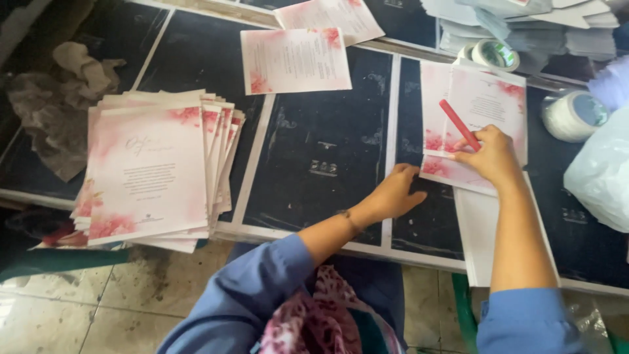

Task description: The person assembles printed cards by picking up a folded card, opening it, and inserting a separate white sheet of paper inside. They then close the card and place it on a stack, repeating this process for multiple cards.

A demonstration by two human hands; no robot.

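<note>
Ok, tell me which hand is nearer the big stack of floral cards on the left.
Left. The left hand rests on the dark table, apart from the stack of floral cards. The right hand, holding a red stick, is farther right.

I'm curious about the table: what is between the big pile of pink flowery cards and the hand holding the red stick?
In the head view, bare dark tabletop and the left hand lie between the card pile and the right hand.

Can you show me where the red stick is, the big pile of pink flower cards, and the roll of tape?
red stick (459, 124): head view, middle of its shaft, held in the right hand.
pile of pink flower cards (149, 176): head view, top card's face.
roll of tape (496, 55): head view, its upper rim.
</note>
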